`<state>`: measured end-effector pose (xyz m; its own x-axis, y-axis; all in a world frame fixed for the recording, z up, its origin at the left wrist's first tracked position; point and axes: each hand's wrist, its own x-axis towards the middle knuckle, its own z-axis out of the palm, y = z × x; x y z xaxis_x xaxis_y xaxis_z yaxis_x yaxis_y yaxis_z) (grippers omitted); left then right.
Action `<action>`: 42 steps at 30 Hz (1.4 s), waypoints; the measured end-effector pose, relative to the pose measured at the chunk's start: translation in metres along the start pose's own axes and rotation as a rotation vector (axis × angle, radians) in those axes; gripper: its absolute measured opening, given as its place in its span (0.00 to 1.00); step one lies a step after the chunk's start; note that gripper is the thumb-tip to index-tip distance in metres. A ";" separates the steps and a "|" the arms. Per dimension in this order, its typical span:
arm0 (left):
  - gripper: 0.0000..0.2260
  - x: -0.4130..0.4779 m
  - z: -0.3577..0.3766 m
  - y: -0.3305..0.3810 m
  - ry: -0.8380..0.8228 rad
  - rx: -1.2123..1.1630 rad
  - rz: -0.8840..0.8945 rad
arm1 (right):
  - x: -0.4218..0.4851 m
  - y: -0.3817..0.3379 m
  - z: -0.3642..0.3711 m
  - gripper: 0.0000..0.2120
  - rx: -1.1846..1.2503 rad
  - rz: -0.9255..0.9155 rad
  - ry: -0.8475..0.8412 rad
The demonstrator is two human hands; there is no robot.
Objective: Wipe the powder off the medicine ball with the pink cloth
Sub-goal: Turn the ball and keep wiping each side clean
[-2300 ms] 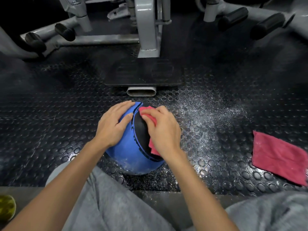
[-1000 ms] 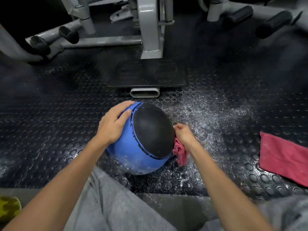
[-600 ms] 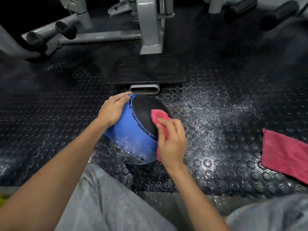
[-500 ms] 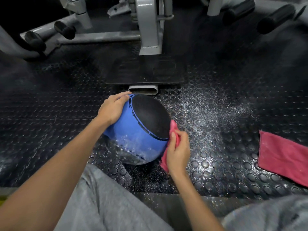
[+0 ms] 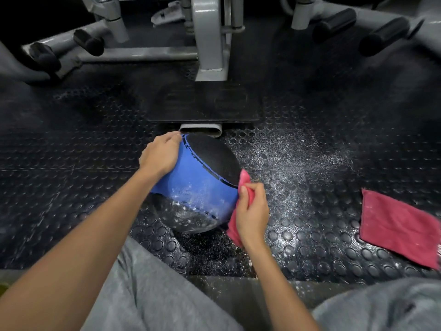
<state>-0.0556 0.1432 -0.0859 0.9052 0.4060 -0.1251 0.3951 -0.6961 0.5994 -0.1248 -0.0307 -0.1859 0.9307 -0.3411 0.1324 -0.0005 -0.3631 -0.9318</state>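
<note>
A blue and black medicine ball [image 5: 200, 185] sits on the studded rubber floor between my knees. White powder clings to its lower blue band and bottom black panel. My left hand [image 5: 160, 155] rests on the ball's upper left side with fingers spread over the blue band. My right hand [image 5: 253, 212] grips a pink cloth [image 5: 241, 206] at the ball's lower right edge. The cloth hangs bunched below my palm, its top corner against the ball.
A second pink cloth [image 5: 398, 225] lies flat on the floor at the right. Powder [image 5: 293, 158] is scattered over the floor right of the ball. Grey gym machine frames [image 5: 210, 44] and a black footplate [image 5: 202, 103] stand just behind the ball.
The ball has rolled so its powdered bottom panel faces me more. My right hand with the cloth moved from the ball's black top down to its lower right side. My left hand stays on the ball.
</note>
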 end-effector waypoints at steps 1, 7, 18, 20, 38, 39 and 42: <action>0.17 -0.003 0.000 0.003 0.003 0.011 -0.014 | 0.002 -0.005 0.000 0.06 -0.013 0.022 0.001; 0.13 -0.012 0.007 0.015 0.046 0.103 -0.060 | -0.005 -0.081 0.017 0.12 -0.255 -0.621 -0.080; 0.19 -0.009 0.008 0.014 -0.004 0.079 0.045 | -0.009 -0.033 0.006 0.15 0.000 -0.260 0.054; 0.20 -0.007 0.013 0.019 0.003 0.082 0.021 | -0.010 -0.063 0.010 0.12 -0.195 -0.512 -0.012; 0.23 -0.010 0.032 0.050 0.027 0.130 -0.052 | -0.007 -0.068 -0.004 0.03 -0.383 -0.806 -0.102; 0.23 -0.007 0.031 0.047 0.020 0.121 -0.059 | -0.005 -0.059 -0.004 0.03 -0.367 -0.827 -0.095; 0.23 -0.004 0.027 0.039 0.020 0.100 -0.090 | -0.009 -0.008 -0.012 0.03 -0.111 -0.576 -0.029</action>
<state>-0.0392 0.0988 -0.0831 0.8624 0.4807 -0.1585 0.4893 -0.7114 0.5044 -0.1372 -0.0353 -0.1755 0.8020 -0.0391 0.5961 0.4710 -0.5723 -0.6713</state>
